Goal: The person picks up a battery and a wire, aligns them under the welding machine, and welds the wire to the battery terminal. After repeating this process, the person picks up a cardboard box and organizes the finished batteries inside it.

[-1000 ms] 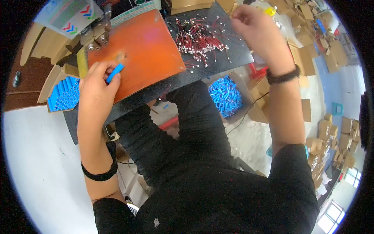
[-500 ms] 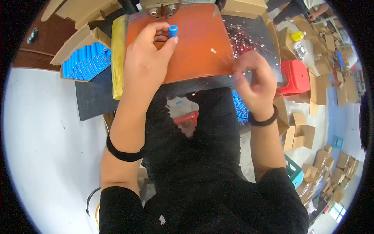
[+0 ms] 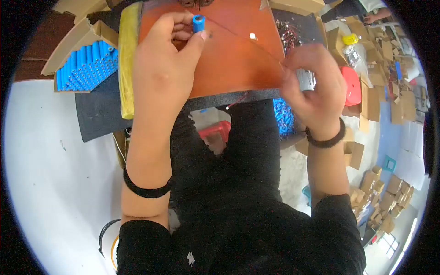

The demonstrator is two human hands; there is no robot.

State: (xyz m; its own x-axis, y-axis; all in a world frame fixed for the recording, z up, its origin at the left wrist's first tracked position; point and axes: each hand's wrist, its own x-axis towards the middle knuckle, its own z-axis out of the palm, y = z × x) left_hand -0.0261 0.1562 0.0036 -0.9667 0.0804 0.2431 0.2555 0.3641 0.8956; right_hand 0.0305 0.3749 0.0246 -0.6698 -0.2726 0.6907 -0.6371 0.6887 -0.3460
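Between thumb and fingers of my left hand [image 3: 167,59] stands a blue cylindrical battery cell [image 3: 198,25], its round end facing up. It is held above an orange mat [image 3: 233,68] at the far part of the table. My right hand [image 3: 316,82], slightly blurred, is closed in a pinch at the mat's right edge. From its fingertips a thin red wire [image 3: 263,47] runs up and left toward the cell; whether it touches the cell I cannot tell. A small white connector [image 3: 252,36] shows near the wire.
An open cardboard box of blue cells [image 3: 87,66] stands at the left, beside a yellow wrapped edge [image 3: 128,64]. Loose red leads [image 3: 288,34] lie at the right. More blue cells [image 3: 283,117] sit lower right. A metal fixture [image 3: 197,3] is at the far edge.
My right hand has moved right and slightly up, and the wire now stretches from it toward the cell. My left hand still holds the cell; the whole view has shifted a little.
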